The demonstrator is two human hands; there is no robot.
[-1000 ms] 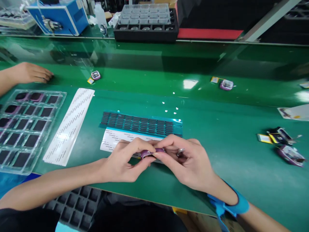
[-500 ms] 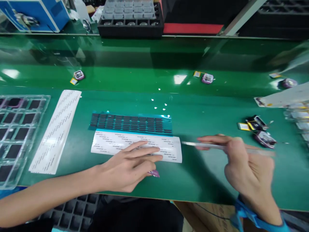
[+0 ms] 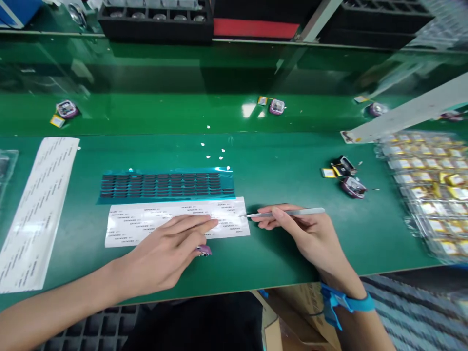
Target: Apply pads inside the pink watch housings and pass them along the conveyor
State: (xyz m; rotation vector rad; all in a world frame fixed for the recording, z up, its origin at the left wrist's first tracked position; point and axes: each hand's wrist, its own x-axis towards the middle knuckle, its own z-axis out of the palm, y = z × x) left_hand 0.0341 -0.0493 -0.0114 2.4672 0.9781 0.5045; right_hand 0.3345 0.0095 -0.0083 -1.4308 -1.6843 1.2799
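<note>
My right hand is closed round silver tweezers, whose tip meets the right end of a white printed sheet. Across that sheet lies my left hand, palm down, fingertips pressing on its middle. Its lower fingers are curled round a small purple case, mostly hidden beneath them. Just behind the white sheet is a clear blue film carrying rows of thin dark strips.
Another printed strip lies at left. On the right are an opened purple case with a yellow battery, and a clear tray of batteries. Small white bits dot the bench. A white post slants at right.
My right hand has brought the tweezers left, from beside the white sheet onto its right end. The left hand stays on the sheet, its fingers drawn closer together. The view has shifted right.
</note>
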